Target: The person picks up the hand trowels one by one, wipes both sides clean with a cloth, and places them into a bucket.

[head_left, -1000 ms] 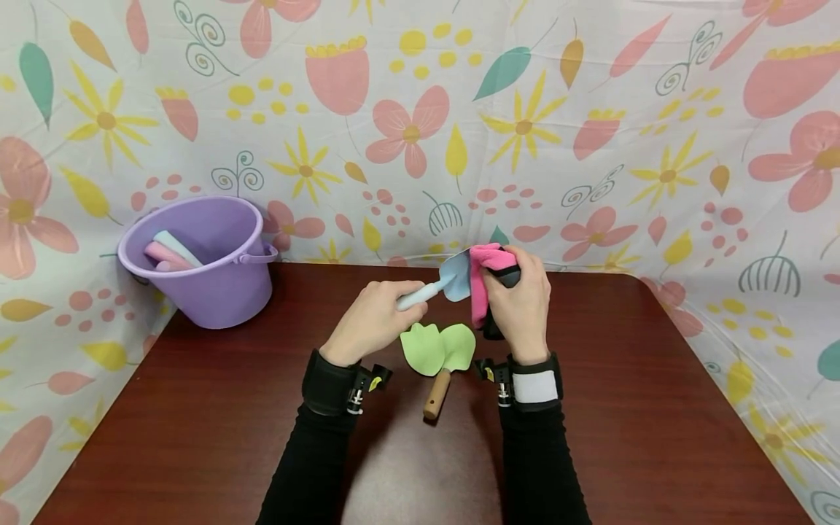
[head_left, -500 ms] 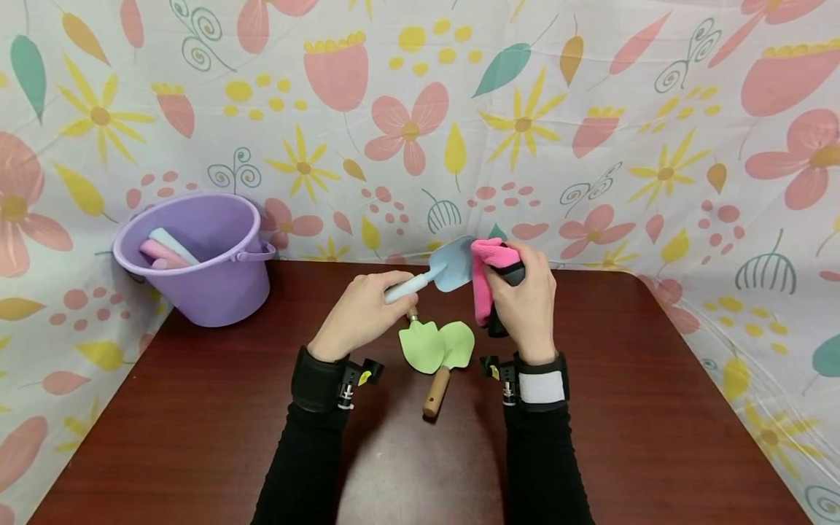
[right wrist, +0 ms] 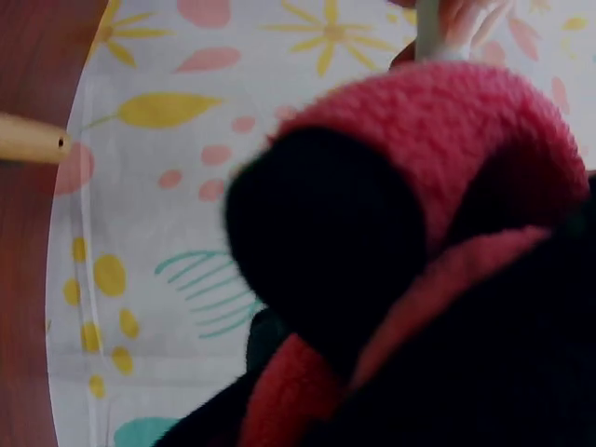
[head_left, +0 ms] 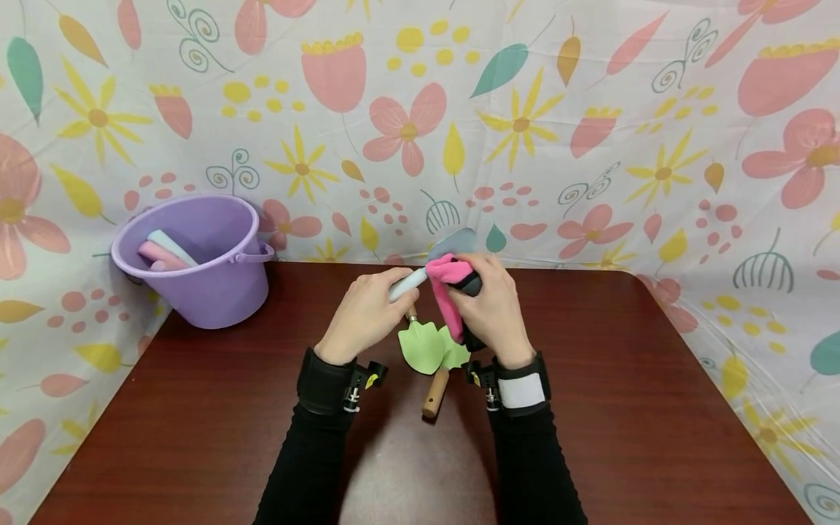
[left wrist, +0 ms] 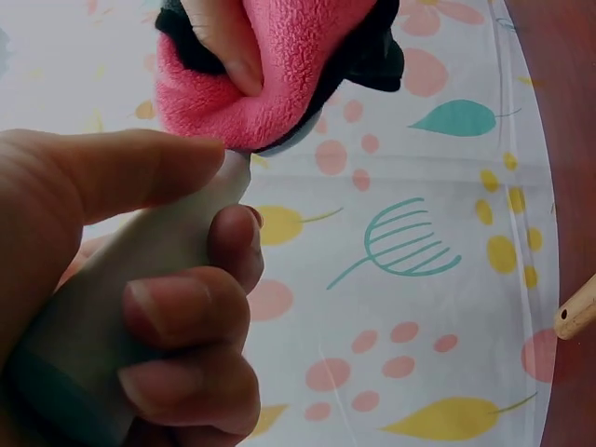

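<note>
A dark red-brown desk (head_left: 197, 437) stands against a wall hung with a pale cloth (head_left: 590, 109) printed with pink, yellow and teal flowers and leaves. At the desk's far left corner sits a lilac plastic bucket (head_left: 210, 292) with a side handle; inside it lean a pink handle (head_left: 156, 255) and a pale blue handle (head_left: 172, 249) of toy tools, their heads hidden in the bucket. Near the middle of the desk, towards the far edge, two black-sleeved arms with wrist straps reach forward. The left hand (head_left: 364, 315) has its fingers (left wrist: 186, 326) curled tightly round the pale blue handle of a small toy spade (head_left: 408, 283), thumb laid along the top; the spade is lifted above the desk and its grey-blue blade (head_left: 456, 240) points away towards the wall. Below the hands, lying flat on the desk, is a light green toy trowel (head_left: 423, 346) with a wooden handle (head_left: 435, 394) pointing towards the near edge; a second wooden stub shows just behind its blade. The right hand (head_left: 492, 313) grips a bunched pink and black fleece cloth (head_left: 448, 292), fingers folded round it, and presses it against the spade where the blade meets the handle. The left wrist view shows the pink fleece wrapped over the neck of the spade, touching the left thumb. The right wrist view is filled with blurred pink and black fleece.
</note>
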The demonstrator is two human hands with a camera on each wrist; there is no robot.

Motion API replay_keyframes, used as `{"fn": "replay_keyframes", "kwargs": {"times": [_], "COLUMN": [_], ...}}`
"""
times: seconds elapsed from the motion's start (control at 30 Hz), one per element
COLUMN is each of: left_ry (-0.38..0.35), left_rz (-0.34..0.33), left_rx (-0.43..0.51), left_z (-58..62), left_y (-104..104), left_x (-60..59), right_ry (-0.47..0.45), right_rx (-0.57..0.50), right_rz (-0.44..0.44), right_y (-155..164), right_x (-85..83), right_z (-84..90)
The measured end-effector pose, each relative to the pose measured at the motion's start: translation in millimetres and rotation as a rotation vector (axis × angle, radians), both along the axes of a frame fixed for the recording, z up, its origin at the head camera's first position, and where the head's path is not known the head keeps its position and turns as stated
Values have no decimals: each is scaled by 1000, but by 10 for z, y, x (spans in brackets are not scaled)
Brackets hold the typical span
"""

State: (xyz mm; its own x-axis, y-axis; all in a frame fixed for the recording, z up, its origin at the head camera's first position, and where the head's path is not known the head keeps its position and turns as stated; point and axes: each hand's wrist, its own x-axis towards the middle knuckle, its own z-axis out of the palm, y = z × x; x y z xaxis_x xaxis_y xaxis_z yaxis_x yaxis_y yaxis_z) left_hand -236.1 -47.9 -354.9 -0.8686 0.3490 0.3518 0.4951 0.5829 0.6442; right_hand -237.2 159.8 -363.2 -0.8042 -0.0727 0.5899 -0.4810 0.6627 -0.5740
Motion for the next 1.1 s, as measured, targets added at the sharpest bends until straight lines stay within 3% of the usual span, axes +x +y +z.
{"fn": "replay_keyframes", "kwargs": {"times": [0.2,0.4,0.87,1.1], "left_ry": [-2,-19,33,69], "left_rz": [24,9,-25,-24], "left_rx": [-22,12,9,-58], "left_z": [4,-5,3,4], "left_y": [1,41,122,120], "left_x": [2,16,66,80], "right_ry": [-44,-22,-6,-24], "right_rx": [64,57,-65,-116], "right_rz": [55,59,-31,-91], "right_y": [-15,13,54,77], "right_x": [16,3,-12,-16], "right_z": [3,0,-16,-23]}}
